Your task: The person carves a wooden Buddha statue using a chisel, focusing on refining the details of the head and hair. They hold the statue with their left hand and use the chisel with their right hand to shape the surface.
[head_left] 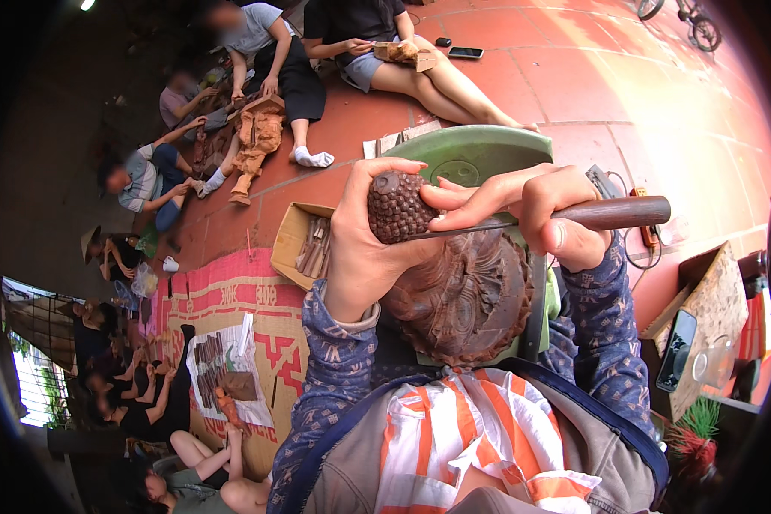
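A dark brown wooden carving [463, 300] rests in my lap, with carved folds and a scalloped round base. Its knob-like end, a head covered in small round curls [398, 206], sits in the grip of my left hand [355, 248], which is closed around it. My right hand [544, 206] is closed on a carving chisel [634, 212] with a dark round wooden handle. The chisel's thin blade lies along the lower side of the curls, and my right fingertips press on them. How the head joins the carving is hidden behind my left hand.
Behind the carving stands a green plastic basin [488, 146]. A cardboard box [295, 236] of chisels is at its left. More tools lie on a white sheet [231, 360] on the mat. A phone [677, 351] rests on a box at right. Several people sit carving at left and ahead.
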{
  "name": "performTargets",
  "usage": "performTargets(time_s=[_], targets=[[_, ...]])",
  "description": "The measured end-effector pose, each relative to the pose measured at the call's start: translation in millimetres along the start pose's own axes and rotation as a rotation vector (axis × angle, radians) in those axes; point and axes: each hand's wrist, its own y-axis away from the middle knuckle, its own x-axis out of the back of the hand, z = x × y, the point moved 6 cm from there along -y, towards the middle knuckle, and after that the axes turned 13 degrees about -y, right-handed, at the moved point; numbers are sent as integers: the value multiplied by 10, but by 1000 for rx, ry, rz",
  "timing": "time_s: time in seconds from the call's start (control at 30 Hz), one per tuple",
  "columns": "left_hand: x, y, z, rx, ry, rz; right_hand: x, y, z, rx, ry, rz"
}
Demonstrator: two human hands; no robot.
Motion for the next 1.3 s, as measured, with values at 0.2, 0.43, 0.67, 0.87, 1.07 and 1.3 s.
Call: performTargets(time_s=[0.2,0.43,0.67,0.87,1.07,1.3], targets=[[-8,-2,-39,6,0,14,34,47,45,-23,6,99],[-11,-2,-13,43,53,14,-39,27,-12,-58,200,127],[16,1,-46,-41,-46,16,-83,81,31,-52,39,75],[-52,15,-50,79,160,-22,-168,375,110,28,-17,113],[-27,-3,-62,5,118,-86,-290,767,17,108,92,361],[-43,-65,-92,-4,225,-210,-491,677,-177,166,421,505]])
